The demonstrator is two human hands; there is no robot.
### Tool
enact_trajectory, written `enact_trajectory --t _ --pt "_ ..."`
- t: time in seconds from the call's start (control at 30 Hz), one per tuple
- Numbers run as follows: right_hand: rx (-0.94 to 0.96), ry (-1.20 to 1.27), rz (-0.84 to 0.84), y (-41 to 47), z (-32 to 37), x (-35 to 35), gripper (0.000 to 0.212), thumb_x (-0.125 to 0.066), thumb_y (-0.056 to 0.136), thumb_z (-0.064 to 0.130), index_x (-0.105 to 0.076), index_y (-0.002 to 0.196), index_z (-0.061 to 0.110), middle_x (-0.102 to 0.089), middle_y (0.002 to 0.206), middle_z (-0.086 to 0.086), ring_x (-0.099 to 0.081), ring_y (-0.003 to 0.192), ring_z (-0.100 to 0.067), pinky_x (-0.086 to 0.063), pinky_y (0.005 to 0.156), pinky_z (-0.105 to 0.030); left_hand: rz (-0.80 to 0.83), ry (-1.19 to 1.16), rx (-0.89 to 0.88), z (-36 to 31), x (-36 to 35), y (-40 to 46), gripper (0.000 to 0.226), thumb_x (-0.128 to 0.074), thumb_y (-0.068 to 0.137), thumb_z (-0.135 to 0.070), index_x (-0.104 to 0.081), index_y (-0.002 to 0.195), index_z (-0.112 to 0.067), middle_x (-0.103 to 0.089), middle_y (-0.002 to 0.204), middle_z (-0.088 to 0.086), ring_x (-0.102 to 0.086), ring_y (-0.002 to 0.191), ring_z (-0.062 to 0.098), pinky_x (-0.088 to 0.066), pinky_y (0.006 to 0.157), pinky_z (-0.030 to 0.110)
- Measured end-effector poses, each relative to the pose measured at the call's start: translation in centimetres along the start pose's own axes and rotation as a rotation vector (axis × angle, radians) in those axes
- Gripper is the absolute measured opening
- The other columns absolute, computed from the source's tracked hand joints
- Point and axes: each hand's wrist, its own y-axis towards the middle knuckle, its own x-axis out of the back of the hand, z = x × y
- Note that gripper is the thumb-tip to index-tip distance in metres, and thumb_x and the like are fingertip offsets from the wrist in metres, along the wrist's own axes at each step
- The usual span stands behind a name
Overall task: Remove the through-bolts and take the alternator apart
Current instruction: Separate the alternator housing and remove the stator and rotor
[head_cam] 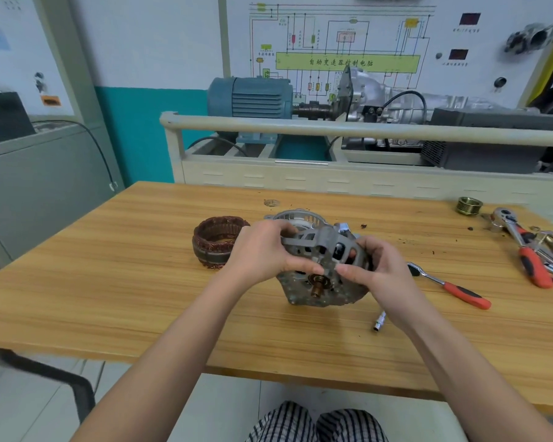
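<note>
Both hands hold what is left of the alternator [321,266] just above the middle of the table [109,282]. The left hand [262,253] curls round its left rim, thumb laid across the near face. The right hand [375,266] curls round the right rim, with its fingers hooked through the housing's openings. Both grip firmly; neither is spread wide.

The housing stands on edge, tilted, its flat face turned toward the person. The shaft [317,288] sticks out of that face, pointing near and slightly down, so the long axis runs near to far. It lies just below and between the two thumbs, about equally close to each hand.

The stator [219,242] already sits apart on the table, just left of the left hand, and the pulley [468,205] lies far right. A ratchet [454,288] lies near the right wrist, and more tools [530,250] are at the right edge.

In my judgement the next move is to separate the remaining shell along the shaft axis: pull near and far, not sideways.
</note>
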Motion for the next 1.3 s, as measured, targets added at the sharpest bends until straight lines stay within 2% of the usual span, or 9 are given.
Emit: enact_trajectory --t 0.13,0.3,0.43,0.6,0.8,0.9,1.0,1.17,1.3 --pt "-0.069 0.059 -0.027 0.5 -0.2 -0.3 0.024 -0.074 0.075 -0.002 -0.062 0.090 0.010 -0.069 0.086 -0.003 -0.066 0.075 -0.012 -0.049 0.055 -0.018 0.042 0.009 0.027 0.1 0.7 0.5 0.112 -0.059 0.029 -0.082 -0.063 0.120 -0.016 -0.066 0.117 -0.003 -0.059 0.109 0.015 -0.045 0.091 0.032" --pt "-0.144 0.113 -0.033 1.2 -0.6 -0.4 0.019 -0.072 0.078 -0.001 -0.060 0.089 0.010 -0.069 0.072 0.005 -0.065 0.059 -0.001 -0.044 0.044 -0.013 0.072 0.066 0.065 0.2 0.8 1.7 0.103 -0.065 0.035 -0.083 -0.067 0.113 -0.016 -0.070 0.103 -0.004 -0.064 0.096 0.014 -0.053 0.080 0.030" --pt "-0.179 0.128 -0.037 1.6 -1.0 -0.1 0.014 -0.069 0.081 0.000 -0.062 0.084 0.013 -0.070 0.066 0.009 -0.066 0.062 -0.004 -0.047 0.049 -0.017 0.058 0.133 0.055 0.2 0.4 2.5 0.094 -0.066 0.041 -0.083 -0.069 0.109 -0.018 -0.071 0.097 -0.004 -0.065 0.090 0.014 -0.055 0.076 0.033" --pt "-0.244 0.153 -0.065 1.9 -1.5 0.3 0.017 -0.069 0.081 0.005 -0.063 0.096 0.006 -0.069 0.092 -0.009 -0.065 0.085 -0.024 -0.048 0.071 -0.035 0.056 0.119 0.009 0.6 -0.3 2.7 0.092 -0.048 0.040 -0.092 -0.065 0.100 -0.026 -0.068 0.090 -0.012 -0.064 0.083 0.010 -0.054 0.070 0.031" --pt "-0.322 0.280 -0.092 2.0 -2.9 1.0 0.014 -0.068 0.080 0.005 -0.057 0.088 0.001 -0.071 0.087 -0.014 -0.067 0.083 -0.027 -0.051 0.067 -0.034 0.212 -0.519 0.250 3.8 -3.8 0.3 0.109 -0.073 0.044 -0.068 -0.040 0.137 -0.020 -0.057 0.123 -0.010 -0.058 0.103 0.004 -0.052 0.089 0.028" --pt "-0.337 0.289 -0.098 2.3 -3.3 0.9 0.014 -0.068 0.079 0.003 -0.055 0.078 0.006 -0.071 0.082 -0.012 -0.068 0.078 -0.026 -0.051 0.065 -0.033 0.224 -0.673 0.308 4.2 -6.6 -1.0 0.108 -0.080 0.037 -0.059 -0.038 0.130 -0.025 -0.056 0.117 -0.015 -0.056 0.101 -0.001 -0.052 0.089 0.026" --pt "-0.348 0.305 -0.116 2.6 -3.3 0.9 0.013 -0.068 0.079 0.004 -0.057 0.086 0.004 -0.071 0.089 -0.017 -0.067 0.085 -0.031 -0.052 0.067 -0.035 0.138 -0.734 0.306 4.1 -7.7 -1.0 0.106 -0.085 0.035 -0.052 -0.039 0.127 -0.024 -0.057 0.112 -0.017 -0.058 0.099 -0.005 -0.051 0.080 0.015" --pt "-0.340 0.238 -0.082 2.1 -3.5 1.3 0.069 -0.087 0.048 0.016 -0.058 0.109 -0.002 -0.072 0.099 -0.015 -0.070 0.089 -0.029 -0.054 0.068 -0.035 0.094 -0.730 0.248 3.6 -8.1 -0.6 0.086 -0.089 0.054 -0.031 -0.040 0.123 -0.023 -0.056 0.106 -0.020 -0.056 0.084 -0.023 -0.044 0.062 0.001" --pt "-0.298 0.122 -0.109 1.9 -4.0 1.0 0.096 -0.093 0.026 0.031 -0.059 0.112 0.005 -0.073 0.097 -0.007 -0.072 0.084 -0.021 -0.054 0.068 -0.030 0.094 -0.745 0.261 3.2 -8.1 -0.3 0.084 -0.088 0.053 -0.037 -0.042 0.123 -0.025 -0.058 0.108 -0.019 -0.058 0.089 -0.016 -0.048 0.068 0.007"
